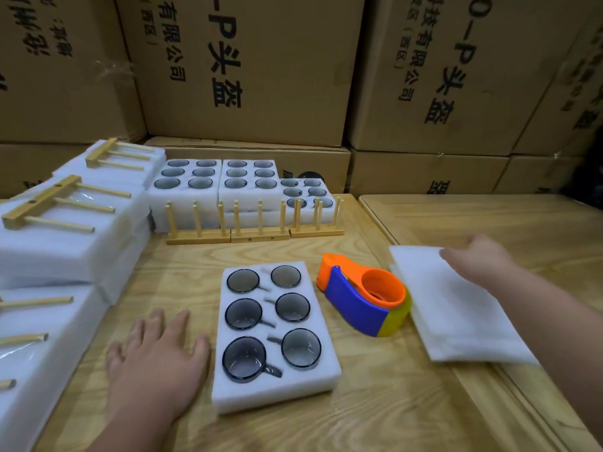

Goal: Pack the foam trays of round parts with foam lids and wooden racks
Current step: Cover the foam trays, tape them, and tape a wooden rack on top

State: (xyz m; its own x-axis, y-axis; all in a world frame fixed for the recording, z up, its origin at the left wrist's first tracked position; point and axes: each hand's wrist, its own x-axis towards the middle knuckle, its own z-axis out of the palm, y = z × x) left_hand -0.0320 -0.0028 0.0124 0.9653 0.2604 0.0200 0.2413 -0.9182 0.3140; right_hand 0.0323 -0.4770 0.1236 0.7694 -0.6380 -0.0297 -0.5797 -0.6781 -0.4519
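A white foam tray [326, 376] lies uncovered on the wooden table in front of me, with several dark glass round parts [243, 281] set in its holes. My left hand [160, 360] rests flat on the table just left of the tray, fingers spread. My right hand [479, 259] reaches over a stack of thin white foam lids [456, 321] at the right and touches its far edge; whether its fingers pinch a sheet I cannot tell. Three wooden racks [257, 234] stand upright in a row behind the tray.
An orange, blue and yellow tape dispenser [362, 298] sits between the tray and the lids. More filled foam trays [215, 190] stand behind the racks. Packed foam bundles topped with racks [52, 230] pile up at the left. Cardboard boxes [248, 66] wall off the back.
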